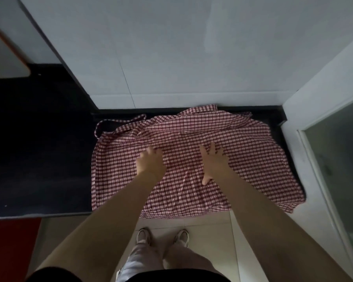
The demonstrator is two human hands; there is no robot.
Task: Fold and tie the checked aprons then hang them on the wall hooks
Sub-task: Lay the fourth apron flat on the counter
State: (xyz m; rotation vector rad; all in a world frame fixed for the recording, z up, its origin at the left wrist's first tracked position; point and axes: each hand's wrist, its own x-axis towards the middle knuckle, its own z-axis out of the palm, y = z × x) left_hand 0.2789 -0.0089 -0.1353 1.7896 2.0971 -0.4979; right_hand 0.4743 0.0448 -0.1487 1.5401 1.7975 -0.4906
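On the dark tabletop [39, 159] lies a spread checked apron [243, 155]. Left hand [150, 162] and right hand [213, 160], fingers splayed, press it flat, likely smoothing before folding.

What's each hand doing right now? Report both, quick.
Left hand: open, resting on the checked apron, holding nothing.
Right hand: open, fingers spread flat on the apron, holding nothing.

A red-and-white checked apron [192, 159] lies on a black table [39, 149] below a white wall [171, 47].
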